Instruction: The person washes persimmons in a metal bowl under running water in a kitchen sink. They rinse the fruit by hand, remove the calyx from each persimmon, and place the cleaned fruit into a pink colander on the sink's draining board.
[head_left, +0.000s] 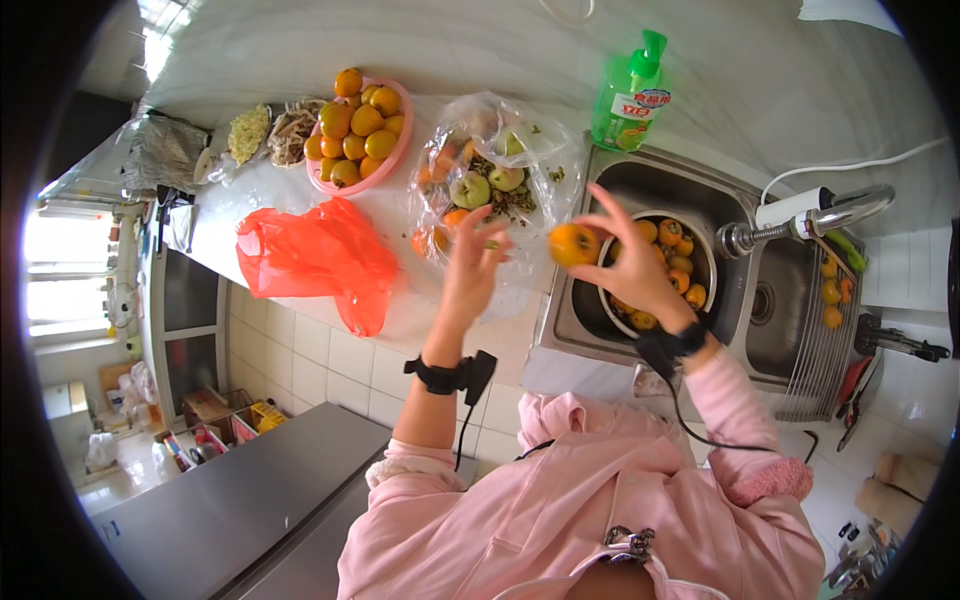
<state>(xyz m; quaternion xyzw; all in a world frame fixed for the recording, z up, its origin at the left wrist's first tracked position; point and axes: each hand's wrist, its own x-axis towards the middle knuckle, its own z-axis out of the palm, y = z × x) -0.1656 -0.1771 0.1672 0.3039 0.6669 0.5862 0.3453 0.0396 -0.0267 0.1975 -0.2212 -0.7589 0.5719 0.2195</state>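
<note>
My right hand (626, 259) holds an orange persimmon (574, 245) between thumb and fingers, at the left edge of the sink. My left hand (474, 262) is raised over the counter beside a clear plastic bag (551, 150); a small green bit shows at its fingertips, and whether it is gripped I cannot tell. In and on the bag lie green and orange fruits and dried calyx scraps (514, 204). A round metal basin (714, 266) in the left sink bowl holds several persimmons (679, 281). Behind the bag's left side, a pink basket (405, 139) is piled with persimmons (366, 120).
A red plastic bag (319, 259) lies on the counter's front left. A green soap bottle (630, 101) stands behind the sink. The faucet (780, 229) reaches over the sink divider. More persimmons rest on a wire rack (810, 345) across the right bowl. Dishes of chopped food (247, 135) stand far left.
</note>
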